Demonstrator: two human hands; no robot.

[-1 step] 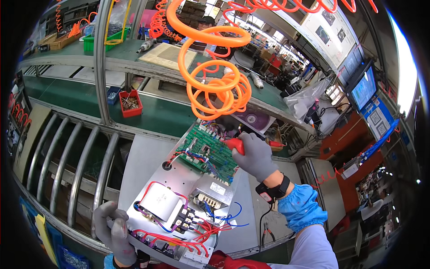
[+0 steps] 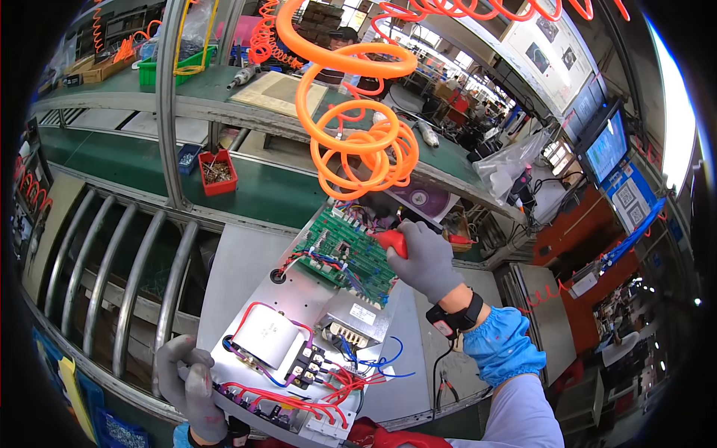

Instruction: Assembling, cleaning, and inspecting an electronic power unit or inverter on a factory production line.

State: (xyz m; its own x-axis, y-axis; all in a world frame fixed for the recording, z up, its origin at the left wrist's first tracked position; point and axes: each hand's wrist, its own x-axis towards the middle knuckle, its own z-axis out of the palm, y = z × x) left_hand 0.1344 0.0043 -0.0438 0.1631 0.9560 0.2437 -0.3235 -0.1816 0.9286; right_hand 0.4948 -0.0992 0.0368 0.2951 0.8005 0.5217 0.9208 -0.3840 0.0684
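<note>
My right hand (image 2: 429,263), in a grey glove, is closed around a red-handled tool (image 2: 393,242), whose working end I cannot make out. It is at the right edge of a green circuit board (image 2: 345,250) mounted on a metal chassis (image 2: 299,297). Beside the chassis's near left corner is my left hand (image 2: 190,388), also gloved, its fingers loosely curved and apart with nothing visible between them. A white cylindrical component (image 2: 263,336), a boxy metal unit (image 2: 362,319) and red wires (image 2: 321,405) sit on the chassis.
An orange coiled hose (image 2: 366,145) hangs above the board's far end. A red bin of small metal parts (image 2: 218,173) and a blue bin (image 2: 189,158) stand on the green bench. Metal rollers (image 2: 112,276) lie left. Pliers (image 2: 447,388) lie at the right; a monitor (image 2: 606,145) is farther back.
</note>
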